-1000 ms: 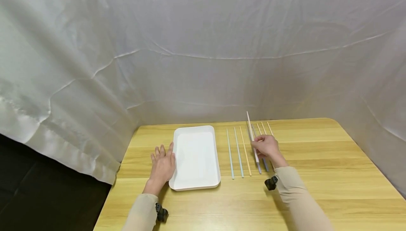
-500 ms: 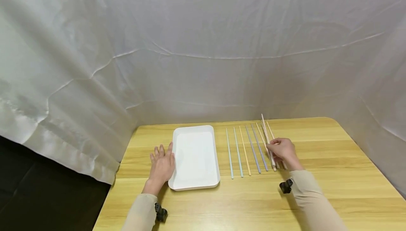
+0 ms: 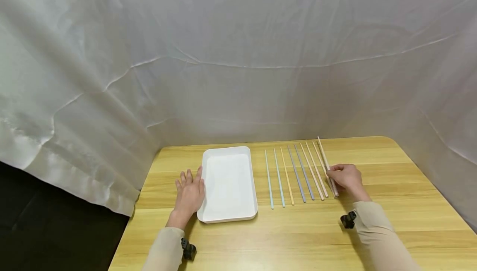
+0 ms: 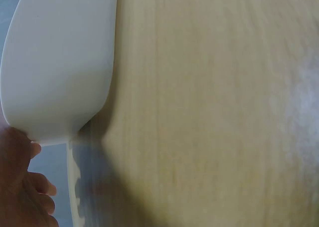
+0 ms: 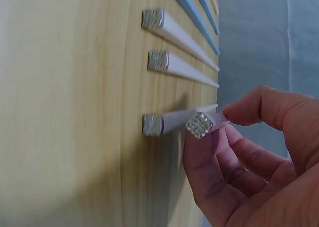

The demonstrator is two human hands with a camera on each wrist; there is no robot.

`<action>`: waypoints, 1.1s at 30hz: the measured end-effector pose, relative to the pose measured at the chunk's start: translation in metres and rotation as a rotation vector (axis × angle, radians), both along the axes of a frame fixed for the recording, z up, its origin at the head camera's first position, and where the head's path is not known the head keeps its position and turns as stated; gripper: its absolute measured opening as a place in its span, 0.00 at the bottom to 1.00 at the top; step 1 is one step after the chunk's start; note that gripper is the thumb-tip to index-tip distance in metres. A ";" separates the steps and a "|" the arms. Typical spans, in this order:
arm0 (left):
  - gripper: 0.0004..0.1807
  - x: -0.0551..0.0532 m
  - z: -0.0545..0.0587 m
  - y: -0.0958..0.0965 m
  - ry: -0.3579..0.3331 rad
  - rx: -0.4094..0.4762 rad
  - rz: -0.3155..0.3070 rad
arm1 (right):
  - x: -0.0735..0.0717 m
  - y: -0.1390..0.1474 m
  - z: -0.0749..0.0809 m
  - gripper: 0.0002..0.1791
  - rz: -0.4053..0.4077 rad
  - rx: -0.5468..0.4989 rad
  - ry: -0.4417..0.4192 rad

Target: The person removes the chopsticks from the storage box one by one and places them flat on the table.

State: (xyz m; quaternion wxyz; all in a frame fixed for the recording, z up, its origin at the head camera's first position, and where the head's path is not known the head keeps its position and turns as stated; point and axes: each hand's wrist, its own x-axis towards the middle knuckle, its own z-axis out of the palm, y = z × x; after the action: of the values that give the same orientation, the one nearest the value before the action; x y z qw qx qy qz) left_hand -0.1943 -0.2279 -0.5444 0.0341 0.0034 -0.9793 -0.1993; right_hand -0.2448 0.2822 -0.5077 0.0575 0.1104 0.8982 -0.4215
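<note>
My right hand (image 3: 346, 177) pinches a pale pink chopstick (image 5: 199, 125) with a glittery silver square end, between thumb and fingers. It is held just above another pale chopstick (image 5: 153, 125) lying on the table. To the left, two more pale chopsticks (image 5: 158, 60) lie side by side. Beyond these are two purple-blue chopsticks (image 3: 297, 173), a yellow chopstick (image 3: 287, 176) and two light blue-green chopsticks (image 3: 269, 180). My left hand (image 3: 190, 194) lies with fingers spread against the left edge of a white rectangular tray (image 3: 201, 216), which has nothing in it.
The wooden table (image 3: 283, 238) runs back to a grey-white curtain (image 3: 238, 89) along its far edge. A dark area (image 3: 56, 221) lies off the table's left side. Small black cameras sit on both wrists.
My right hand has moved right across the row with the held chopstick, from above the purple-blue pair to the row's right end. The left hand and tray stay as they were.
</note>
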 end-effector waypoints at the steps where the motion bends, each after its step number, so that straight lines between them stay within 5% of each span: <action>1: 0.31 0.000 0.000 0.000 0.001 0.001 0.001 | 0.000 0.002 0.000 0.23 -0.003 0.006 -0.002; 33: 0.30 0.001 0.002 0.004 0.009 -0.010 0.000 | 0.005 0.013 -0.012 0.20 -0.035 0.154 -0.023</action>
State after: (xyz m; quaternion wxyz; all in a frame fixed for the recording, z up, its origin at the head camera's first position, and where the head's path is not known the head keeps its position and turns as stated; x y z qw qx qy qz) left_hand -0.1933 -0.2242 -0.5428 0.0385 0.0024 -0.9802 -0.1943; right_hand -0.2401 0.2954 -0.5198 0.0517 0.1347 0.9252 -0.3511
